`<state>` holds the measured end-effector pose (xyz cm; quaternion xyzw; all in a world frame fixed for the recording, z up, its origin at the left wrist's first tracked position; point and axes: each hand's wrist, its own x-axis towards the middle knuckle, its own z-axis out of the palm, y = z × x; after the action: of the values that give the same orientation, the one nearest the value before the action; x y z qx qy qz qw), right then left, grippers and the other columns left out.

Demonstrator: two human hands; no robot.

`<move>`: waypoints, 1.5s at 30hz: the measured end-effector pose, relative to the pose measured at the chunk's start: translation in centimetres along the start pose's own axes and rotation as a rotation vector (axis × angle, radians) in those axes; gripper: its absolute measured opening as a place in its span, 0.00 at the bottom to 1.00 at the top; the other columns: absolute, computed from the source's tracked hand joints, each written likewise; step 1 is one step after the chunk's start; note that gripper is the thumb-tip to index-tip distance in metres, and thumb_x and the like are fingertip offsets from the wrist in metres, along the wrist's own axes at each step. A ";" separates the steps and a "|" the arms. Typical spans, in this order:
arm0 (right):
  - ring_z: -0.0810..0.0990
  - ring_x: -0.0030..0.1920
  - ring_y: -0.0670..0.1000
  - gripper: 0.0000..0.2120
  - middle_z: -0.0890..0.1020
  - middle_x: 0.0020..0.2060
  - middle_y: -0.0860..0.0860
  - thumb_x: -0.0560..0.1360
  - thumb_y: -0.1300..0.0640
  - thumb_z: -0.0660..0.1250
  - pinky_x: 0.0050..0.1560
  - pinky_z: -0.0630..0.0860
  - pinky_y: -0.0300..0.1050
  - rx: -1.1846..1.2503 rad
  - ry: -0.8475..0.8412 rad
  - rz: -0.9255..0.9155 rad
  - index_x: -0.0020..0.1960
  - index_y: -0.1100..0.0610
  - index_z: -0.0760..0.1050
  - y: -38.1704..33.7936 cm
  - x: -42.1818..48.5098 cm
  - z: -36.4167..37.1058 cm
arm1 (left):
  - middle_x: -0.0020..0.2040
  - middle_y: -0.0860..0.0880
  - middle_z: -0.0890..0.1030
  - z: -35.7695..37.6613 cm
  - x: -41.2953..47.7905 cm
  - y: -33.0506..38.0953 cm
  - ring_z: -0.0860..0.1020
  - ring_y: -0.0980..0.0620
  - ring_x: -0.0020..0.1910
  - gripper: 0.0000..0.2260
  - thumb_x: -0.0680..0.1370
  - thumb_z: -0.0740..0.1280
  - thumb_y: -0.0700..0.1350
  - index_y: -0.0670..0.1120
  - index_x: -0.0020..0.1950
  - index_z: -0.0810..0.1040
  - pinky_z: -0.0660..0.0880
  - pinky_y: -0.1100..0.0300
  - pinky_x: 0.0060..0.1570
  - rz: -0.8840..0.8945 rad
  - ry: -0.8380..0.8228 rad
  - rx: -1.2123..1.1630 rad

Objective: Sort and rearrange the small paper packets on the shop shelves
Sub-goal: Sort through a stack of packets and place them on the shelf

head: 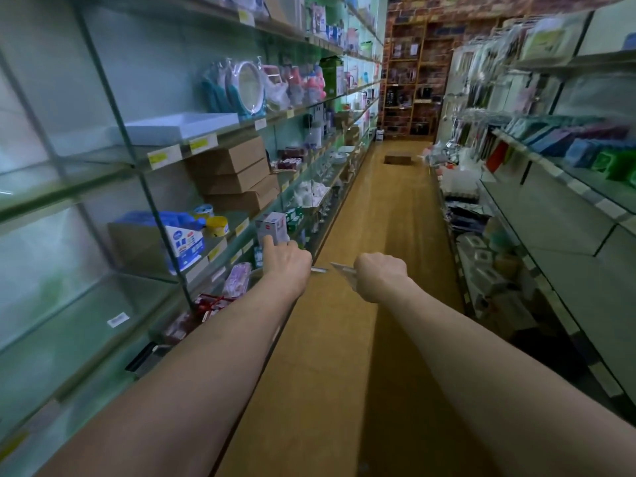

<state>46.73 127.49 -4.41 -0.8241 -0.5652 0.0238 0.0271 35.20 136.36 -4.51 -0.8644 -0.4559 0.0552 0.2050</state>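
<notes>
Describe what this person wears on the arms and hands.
Both forearms are bare to the frame's edge: no sleeves show. The left hand and right hand wear no gloves; no watch or bracelet sits at either wrist. The fingers are mostly hidden, so rings cannot be ruled out.

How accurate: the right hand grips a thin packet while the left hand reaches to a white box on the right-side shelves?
Wrong side: the head view shows the left hand reaching to the white box on the left-side shelves; the right hand does grip the packet.
</notes>
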 end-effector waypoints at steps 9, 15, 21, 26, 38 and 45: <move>0.78 0.40 0.50 0.05 0.75 0.37 0.50 0.77 0.60 0.64 0.42 0.76 0.44 -0.037 0.019 -0.058 0.52 0.56 0.76 4.2 9.8 -0.5 | 0.58 0.46 0.75 -0.3 9.3 1.5 0.73 0.45 0.59 0.10 0.77 0.63 0.40 0.49 0.56 0.76 0.59 0.46 0.64 -0.053 -0.022 -0.030; 0.78 0.41 0.51 0.05 0.77 0.39 0.51 0.78 0.58 0.63 0.43 0.77 0.46 -0.050 0.038 -0.138 0.51 0.56 0.77 7.5 17.4 -2.5 | 0.56 0.47 0.76 -2.2 16.2 2.7 0.73 0.46 0.59 0.03 0.77 0.65 0.43 0.49 0.49 0.76 0.56 0.44 0.67 -0.130 -0.034 -0.051; 0.76 0.41 0.53 0.04 0.75 0.40 0.51 0.79 0.57 0.61 0.40 0.74 0.47 -0.087 0.113 -0.248 0.49 0.56 0.74 9.6 24.1 -5.5 | 0.58 0.45 0.75 -4.2 21.7 2.9 0.72 0.45 0.60 0.09 0.76 0.64 0.40 0.49 0.53 0.78 0.57 0.44 0.66 -0.228 -0.010 -0.029; 0.73 0.40 0.54 0.06 0.73 0.41 0.51 0.79 0.56 0.61 0.40 0.70 0.46 -0.081 0.171 -0.343 0.52 0.56 0.75 9.6 28.2 -7.3 | 0.60 0.45 0.74 -5.8 24.2 1.7 0.72 0.44 0.61 0.10 0.77 0.61 0.41 0.48 0.56 0.77 0.56 0.44 0.67 -0.299 0.012 0.010; 0.75 0.40 0.56 0.04 0.78 0.44 0.54 0.78 0.59 0.60 0.39 0.69 0.46 -0.036 0.270 -0.479 0.49 0.57 0.72 5.1 35.4 -9.3 | 0.61 0.45 0.74 -5.6 28.5 -3.0 0.72 0.45 0.62 0.11 0.77 0.62 0.42 0.48 0.58 0.77 0.57 0.46 0.66 -0.468 0.029 0.051; 0.77 0.44 0.57 0.10 0.80 0.46 0.54 0.77 0.61 0.59 0.41 0.68 0.46 0.044 0.373 -0.542 0.56 0.55 0.75 1.9 40.8 -11.3 | 0.59 0.46 0.75 -5.6 32.5 -7.3 0.72 0.45 0.60 0.11 0.75 0.66 0.41 0.48 0.57 0.78 0.59 0.45 0.66 -0.527 0.108 0.050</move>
<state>63.96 164.65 6.35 -0.6330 -0.7487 -0.1233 0.1533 50.04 164.68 6.49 -0.7121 -0.6521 -0.0347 0.2577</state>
